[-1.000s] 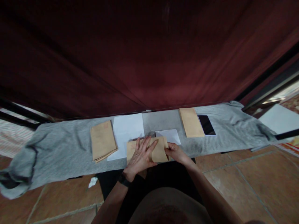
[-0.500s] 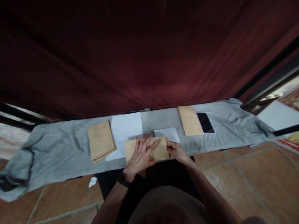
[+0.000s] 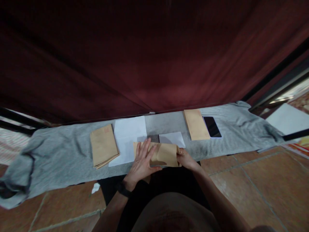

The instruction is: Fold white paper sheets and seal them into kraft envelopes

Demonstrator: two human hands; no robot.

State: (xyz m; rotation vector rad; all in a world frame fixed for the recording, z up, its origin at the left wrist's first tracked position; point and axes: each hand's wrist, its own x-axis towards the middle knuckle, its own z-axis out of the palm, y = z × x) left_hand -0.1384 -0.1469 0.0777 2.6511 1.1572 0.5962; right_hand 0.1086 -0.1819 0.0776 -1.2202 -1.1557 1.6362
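Note:
A brown paper envelope (image 3: 166, 155) lies crosswise at the front edge of the cloth, close to my body. My left hand (image 3: 144, 158) rests on its left part with the fingers spread, pressing on it from above. At the envelope's right end, my right hand (image 3: 185, 159) has its fingers closed on the open edge; some fingertips are hidden in or behind the paper. Just beyond the envelope is a folded white paper (image 3: 172, 138). A larger white sheet (image 3: 129, 135) lies to the left, partly beneath the envelope's left end.
A stack of brown envelopes (image 3: 104, 145) sits on the left of the grey cloth (image 3: 65, 151). Another brown envelope (image 3: 196, 125) lies at the right beside a phone (image 3: 212, 127). Behind the cloth rises a dark red panel (image 3: 154, 64). Tiled floor (image 3: 263, 180) shows in front.
The envelope has shifted a little to the right, together with my right hand. My left hand stays on it, nearer its left end, fingers still spread.

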